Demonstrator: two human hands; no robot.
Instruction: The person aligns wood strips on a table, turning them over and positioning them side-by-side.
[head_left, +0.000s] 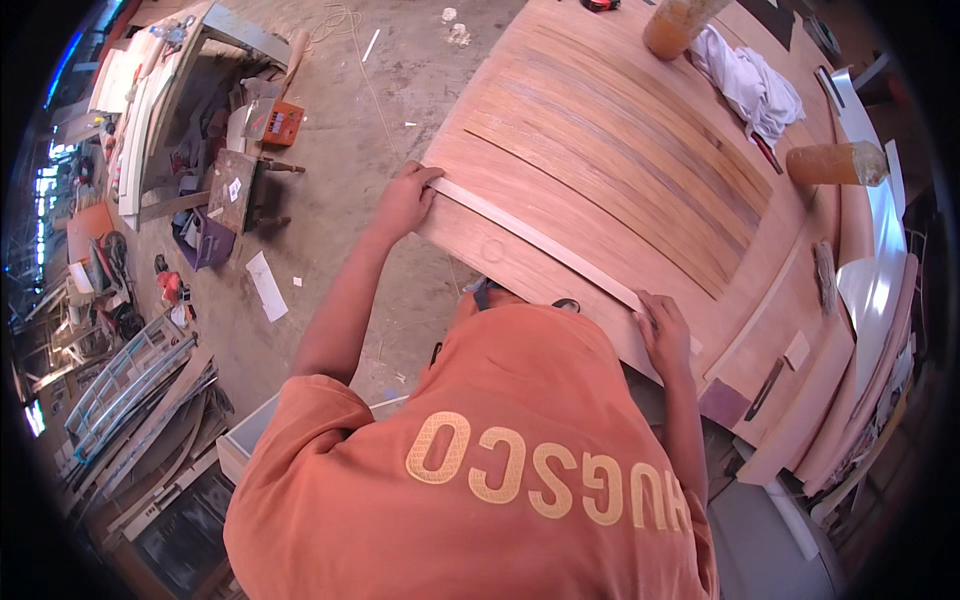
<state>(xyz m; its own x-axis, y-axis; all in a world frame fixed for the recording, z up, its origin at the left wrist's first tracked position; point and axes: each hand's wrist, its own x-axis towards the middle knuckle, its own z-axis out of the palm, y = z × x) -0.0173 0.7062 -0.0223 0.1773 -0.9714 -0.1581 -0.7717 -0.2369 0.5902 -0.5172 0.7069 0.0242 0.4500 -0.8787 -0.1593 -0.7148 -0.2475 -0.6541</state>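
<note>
A narrow pale wooden strip (536, 244) lies slantwise across the near part of a plywood sheet (491, 169). My left hand (407, 201) grips its far-left end at the sheet's edge. Fingers of my right hand (666, 330) are closed on the other end, close to my body. Beyond the strip, several long brown veneer strips (600, 150) lie side by side on the plywood, with dark lines between them. A bare band of plywood separates them from the pale strip.
Two plastic bottles of amber contents, one at the back (667, 37) and one lying at the right (832, 165), are near a white cloth (750, 82). Left of the sheet are a concrete floor (337, 150), a small wooden stool (234, 191), a purple crate (206, 244) and a ladder (135, 390).
</note>
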